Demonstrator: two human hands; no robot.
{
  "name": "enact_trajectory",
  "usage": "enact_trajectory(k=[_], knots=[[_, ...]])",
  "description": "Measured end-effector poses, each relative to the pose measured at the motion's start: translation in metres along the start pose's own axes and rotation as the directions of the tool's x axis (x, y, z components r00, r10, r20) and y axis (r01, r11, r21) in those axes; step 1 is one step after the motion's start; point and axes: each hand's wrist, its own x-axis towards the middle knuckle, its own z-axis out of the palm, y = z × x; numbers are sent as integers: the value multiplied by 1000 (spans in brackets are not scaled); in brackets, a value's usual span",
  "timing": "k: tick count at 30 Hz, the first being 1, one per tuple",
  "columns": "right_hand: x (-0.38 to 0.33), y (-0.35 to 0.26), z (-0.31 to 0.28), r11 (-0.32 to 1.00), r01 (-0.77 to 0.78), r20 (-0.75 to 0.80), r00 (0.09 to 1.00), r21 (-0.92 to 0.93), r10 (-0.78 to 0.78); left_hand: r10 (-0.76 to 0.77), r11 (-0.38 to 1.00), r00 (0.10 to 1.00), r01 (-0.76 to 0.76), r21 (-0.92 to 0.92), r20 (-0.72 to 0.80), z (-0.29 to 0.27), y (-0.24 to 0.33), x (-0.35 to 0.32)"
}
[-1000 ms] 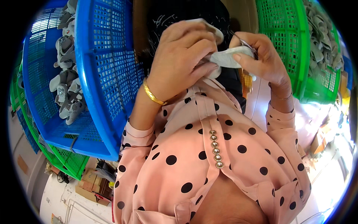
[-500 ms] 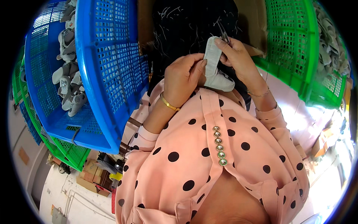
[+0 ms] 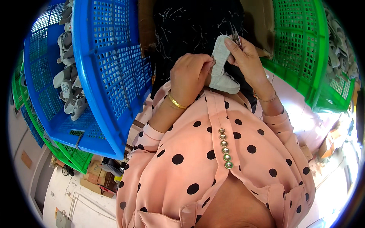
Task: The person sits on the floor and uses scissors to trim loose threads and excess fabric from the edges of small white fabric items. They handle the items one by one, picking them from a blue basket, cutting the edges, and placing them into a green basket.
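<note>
Lying just beyond the polka-dot blouse (image 3: pixel 182 131), the pale-grey shoe piece (image 3: pixel 218 66) shows a long stitched band above a rounded end. Right hand (image 3: pixel 248 60): thumb and fingers grip the band's top, slim scissors (image 3: pixel 236 39) tucked alongside. Left hand (image 3: pixel 192 75): curled, apparently pinching the near edge. This piece looks unfinished. Thread scraps (image 3: pixel 166 16) dot the dark cloth (image 3: pixel 190 40); whether the similar pieces (image 3: pixel 69 86) in the blue basket (image 3: pixel 84 72) are done, I cannot tell.

Left hand (image 3: pixel 191 76) has drawn back, leaving more of the pale shoe piece (image 3: pixel 218 62) uncovered
</note>
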Motion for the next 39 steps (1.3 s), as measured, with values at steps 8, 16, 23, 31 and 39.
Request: enact_trajectory(k=[8,16,23,31,39], knots=[[-19,-20,-21,501,367,82,861,-784,-503,-351,859,927,375,-348,132,6,-12,-1],[-23,-21,-13,-31,411,384,819,-911,-426,-439,586,873,458,-669,213,12,-20,-5],[-23,-19,-8,-71,409,403,829,-910,-389,-427,575,879,446,-686,214,14,-21,-8],[-18,-12,-8,131,392,326,876,-911,-355,-489,477,846,463,-747,212,6,-14,-12],[-2,5,-9,977,-76,63,994,-199,90,67,972,984,-28,233,-165,-21,-13,6]])
